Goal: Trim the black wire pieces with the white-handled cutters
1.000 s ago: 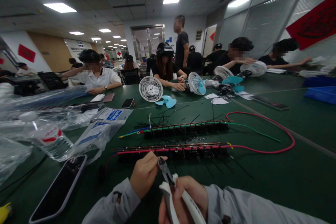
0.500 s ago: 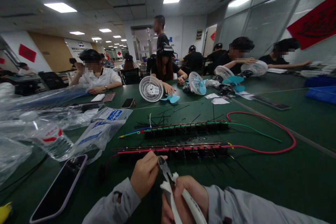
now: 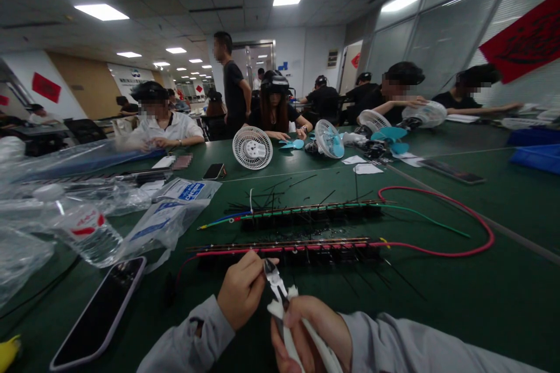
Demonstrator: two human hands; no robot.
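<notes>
In my right hand [image 3: 306, 326] are diagonal cutters [image 3: 276, 288] with white handles, their dark jaws pointing up and away from me. The jaw tips are right beside the fingertips of my left hand [image 3: 242, 287]. Those fingers are pinched together at the front edge of the nearer wire bundle [image 3: 332, 245]; what they hold, if anything, is hidden. A thick red wire runs along this bundle and black ties stick out from it. Behind lies a second bundle [image 3: 306, 210] with a green wire and many loose black tie tails.
Left of my hands lie a phone [image 3: 102, 315], a water bottle [image 3: 81, 227] and plastic bags [image 3: 170, 210]. The red wire loops out [image 3: 487, 227] on the right. Across the green table, co-workers sit among white fan guards [image 3: 252, 148] and blue fan blades [image 3: 391, 134].
My right hand has squeezed the cutter handles closer together; my left hand stays put. Across the table, a standing person has walked left and a blue fan blade has shifted back.
</notes>
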